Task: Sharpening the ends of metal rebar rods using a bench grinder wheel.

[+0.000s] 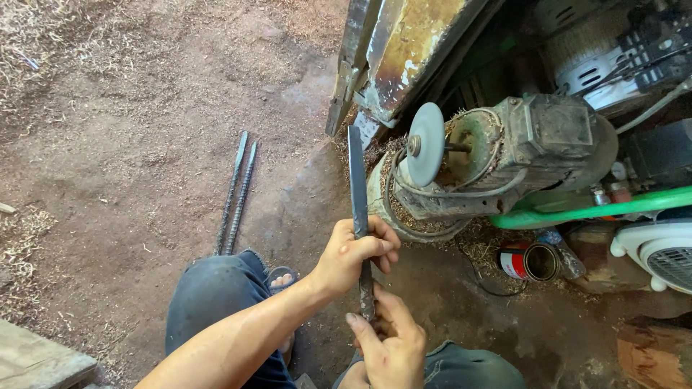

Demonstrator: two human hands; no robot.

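Both hands grasp blade [357, 173]: left hand [353, 253] far, right hand [389, 342] near. Best kept steady, flat toward wheel [425, 144].

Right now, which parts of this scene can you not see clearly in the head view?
- Long metal blade: its middle is covered by the left hand, its lower end by the right hand.
- Two ribbed steel rods: their near ends are behind the knee.
- Open can: its inside is too dark to judge.
- White fan: cut off by the right edge.
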